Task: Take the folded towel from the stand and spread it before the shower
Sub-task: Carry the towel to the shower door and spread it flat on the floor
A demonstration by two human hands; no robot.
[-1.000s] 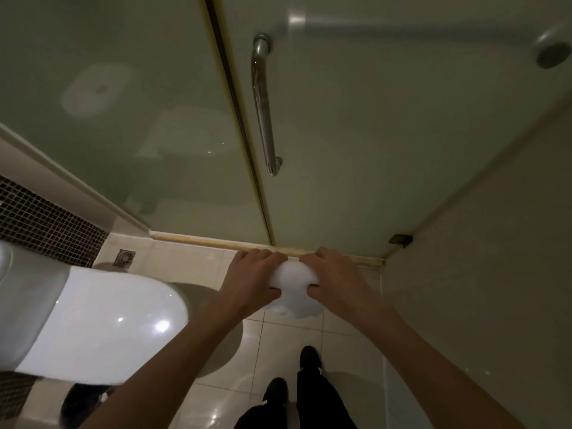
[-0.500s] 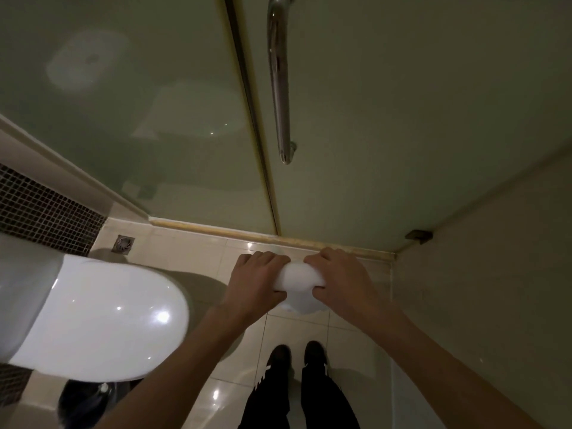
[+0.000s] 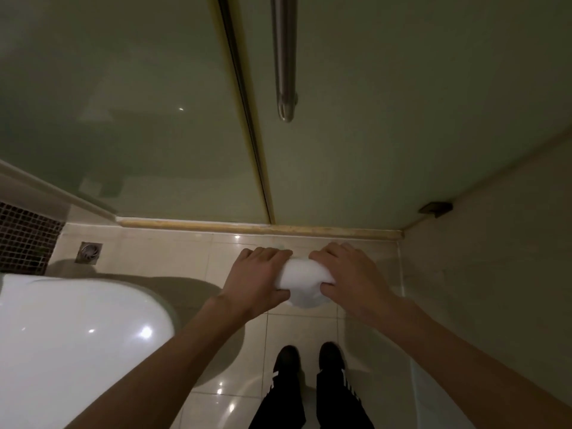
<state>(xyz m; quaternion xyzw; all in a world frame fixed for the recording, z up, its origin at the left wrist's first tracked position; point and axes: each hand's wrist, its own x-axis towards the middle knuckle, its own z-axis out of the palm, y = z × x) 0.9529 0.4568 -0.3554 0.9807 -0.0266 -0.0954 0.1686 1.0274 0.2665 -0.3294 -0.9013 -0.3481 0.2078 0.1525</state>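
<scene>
White towel (image 3: 301, 280): folded, held before shower door (image 3: 387, 119) for spreading.
Grip: my left hand (image 3: 258, 278) and right hand (image 3: 353, 278) clasp its ends.

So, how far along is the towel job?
Done: the towel is picked up and at the shower door. In hand: the left hand and right hand grip its two ends, bundled, above the floor tiles. Left: unfold it and lay it flat before the door sill.
</scene>
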